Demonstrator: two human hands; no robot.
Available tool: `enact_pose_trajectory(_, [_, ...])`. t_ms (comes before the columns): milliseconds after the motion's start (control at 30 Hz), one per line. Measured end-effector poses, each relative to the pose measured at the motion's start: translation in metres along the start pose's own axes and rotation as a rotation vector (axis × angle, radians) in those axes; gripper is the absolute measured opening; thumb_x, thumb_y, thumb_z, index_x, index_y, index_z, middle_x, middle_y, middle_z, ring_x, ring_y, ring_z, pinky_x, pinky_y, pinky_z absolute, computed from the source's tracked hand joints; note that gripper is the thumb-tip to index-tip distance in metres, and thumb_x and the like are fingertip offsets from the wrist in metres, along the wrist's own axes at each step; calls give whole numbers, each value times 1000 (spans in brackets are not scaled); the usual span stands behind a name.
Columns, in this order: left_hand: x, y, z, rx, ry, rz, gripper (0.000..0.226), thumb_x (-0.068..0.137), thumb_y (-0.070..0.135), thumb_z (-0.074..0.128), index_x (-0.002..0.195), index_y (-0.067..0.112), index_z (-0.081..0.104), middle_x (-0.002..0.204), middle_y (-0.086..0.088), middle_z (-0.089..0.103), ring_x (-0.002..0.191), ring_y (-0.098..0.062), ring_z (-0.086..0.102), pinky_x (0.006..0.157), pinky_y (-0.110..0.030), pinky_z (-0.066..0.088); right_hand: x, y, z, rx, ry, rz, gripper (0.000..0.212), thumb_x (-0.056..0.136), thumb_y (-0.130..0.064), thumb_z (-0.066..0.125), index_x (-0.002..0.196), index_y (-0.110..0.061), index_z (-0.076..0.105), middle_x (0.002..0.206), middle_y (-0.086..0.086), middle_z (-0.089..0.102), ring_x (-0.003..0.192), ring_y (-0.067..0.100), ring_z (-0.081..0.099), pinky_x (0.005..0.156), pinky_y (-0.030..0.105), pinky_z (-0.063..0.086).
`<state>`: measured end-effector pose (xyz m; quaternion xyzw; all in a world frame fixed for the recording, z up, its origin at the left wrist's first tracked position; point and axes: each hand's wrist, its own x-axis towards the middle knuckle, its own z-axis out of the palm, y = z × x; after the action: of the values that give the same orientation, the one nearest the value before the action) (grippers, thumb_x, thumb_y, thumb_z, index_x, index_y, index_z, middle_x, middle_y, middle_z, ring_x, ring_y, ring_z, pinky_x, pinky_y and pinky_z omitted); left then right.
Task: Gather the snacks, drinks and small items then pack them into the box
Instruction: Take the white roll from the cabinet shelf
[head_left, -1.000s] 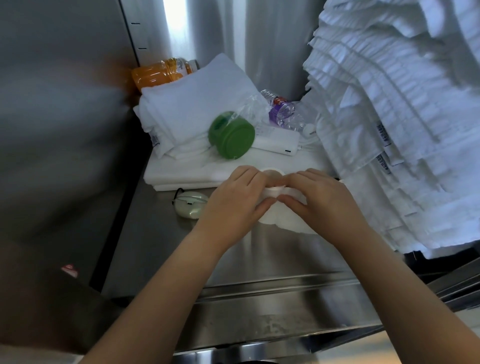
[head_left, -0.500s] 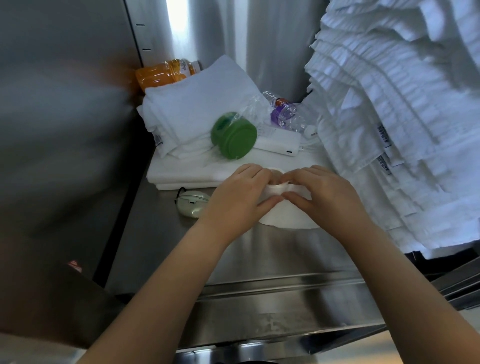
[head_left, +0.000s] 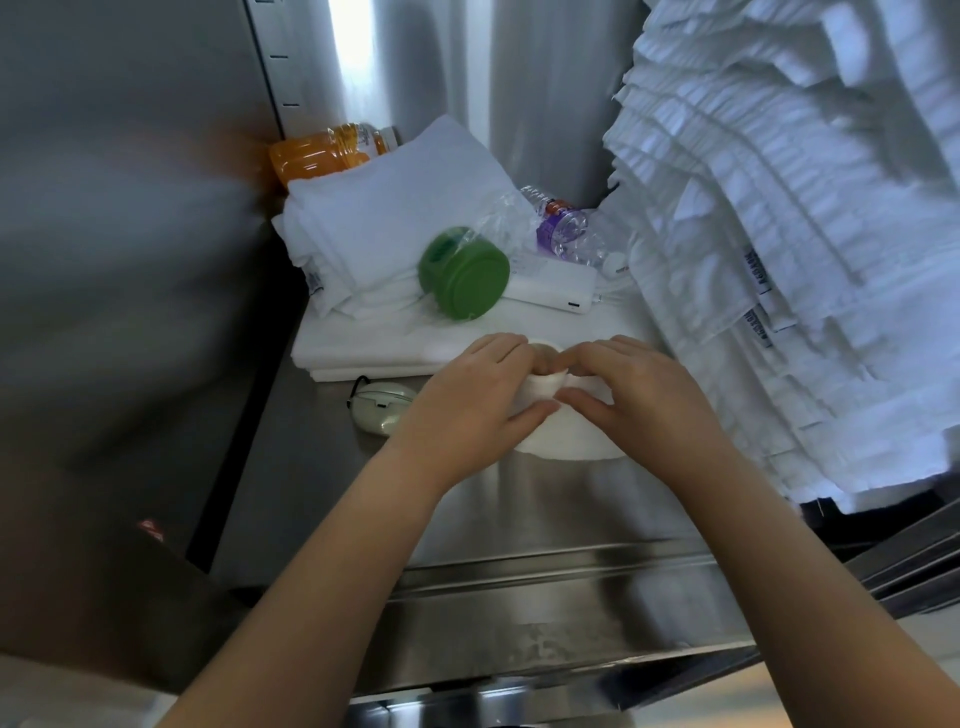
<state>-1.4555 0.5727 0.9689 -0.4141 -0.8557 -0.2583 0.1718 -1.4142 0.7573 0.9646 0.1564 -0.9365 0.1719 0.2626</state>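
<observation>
We hold a white roll (head_left: 569, 441) with both hands at the middle of the frame, low on a steel shelf (head_left: 571, 514). Our left hand (head_left: 467, 410) curls round its left side and our right hand (head_left: 639, 395) round its right side, fingers bent over the top and the two thumbs nearly meeting in front. Whether the roll is paper or cloth, we cannot tell.

Just left of the left hand lies a pale oval case (head_left: 382, 413) with a small dark loop, resting on the shelf. Above the hands a flat white cloth (head_left: 374, 348) is spread, and on it lies a green tub (head_left: 462, 280) on its side, partly inside a clear plastic bag (head_left: 498, 223). To the right of the tub, touching it, is a white power bank (head_left: 550, 291). Behind that lies a water bottle (head_left: 563, 231) with a purple label, tipped over.

Folded towels (head_left: 389, 218) are piled in the upper left of the shelf, and an orange juice bottle (head_left: 322, 153) lies on its side behind them, against the steel wall. A tall stack of white towels (head_left: 779, 234) fills the right of the frame.
</observation>
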Motion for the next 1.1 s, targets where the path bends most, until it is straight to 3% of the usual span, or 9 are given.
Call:
enact_pose_trajectory(167, [1, 5, 2, -18, 20, -38, 22, 81, 18, 70, 100, 8, 63, 103, -10, 63, 104, -28, 56, 85, -23, 33, -2, 2, -2, 1, -17, 6, 26, 80, -24, 73, 104, -23, 64, 82, -23, 52, 80, 10, 56, 61, 28, 43])
enact_pose_trajectory(267, [2, -2, -2, -47, -25, -58, 19, 84, 20, 68, 97, 8, 61, 110, -8, 62, 108, -24, 54, 84, -18, 31, -3, 5, -4, 22, -26, 37, 31, 80, -23, 73, 109, -26, 63, 88, -18, 63, 84, 5, 51, 63, 27, 42])
enact_pose_trajectory(400, [1, -8, -4, -38, -62, -44, 20, 86, 23, 64, 101, 11, 60, 120, -4, 59, 115, -18, 49, 88, -16, 29, -1, 3, -4, 9, -75, 18, 28, 83, -24, 70, 110, -24, 65, 89, -11, 66, 85, 11, 56, 64, 30, 45])
enact_pose_trajectory(533, [1, -7, -3, -94, -67, -35, 19, 87, 20, 62, 104, 13, 59, 118, -2, 59, 119, -18, 51, 93, -31, 41, 2, 3, -2, 14, -79, 12, 23, 82, -23, 70, 105, -22, 66, 86, -7, 65, 84, 15, 57, 66, 34, 48])
enact_pose_trajectory(700, [-2, -2, 8, -31, 8, -6, 27, 85, 21, 68, 107, 6, 63, 116, -6, 61, 122, -26, 48, 102, -22, 27, 6, 0, -2, 13, -96, -10, 22, 82, -27, 69, 102, -22, 65, 86, -7, 64, 82, 15, 55, 67, 37, 49])
enact_pose_trajectory(800, [-4, -5, 8, -97, 18, -63, 21, 86, 14, 66, 104, 5, 62, 117, -8, 59, 122, -25, 46, 101, -22, 28, 7, -3, -4, 1, -94, -32, 23, 81, -27, 72, 102, -21, 67, 85, -7, 62, 81, 17, 54, 67, 34, 47])
enact_pose_trajectory(933, [-4, -9, 4, -184, -20, -120, 18, 88, 12, 61, 106, 10, 59, 128, -4, 54, 133, -14, 37, 100, -18, 28, 6, -8, -2, -51, -69, -42, 20, 82, -23, 71, 101, -21, 68, 84, -5, 61, 79, 18, 54, 66, 26, 36])
enact_pose_trajectory(1100, [-4, -13, 1, -218, -163, -67, 12, 93, 7, 50, 104, 10, 50, 138, 1, 46, 142, -9, 19, 111, -22, 20, 8, -8, -6, 1, -78, -24, 21, 78, -25, 75, 97, -21, 69, 83, -5, 62, 79, 18, 55, 71, 34, 45])
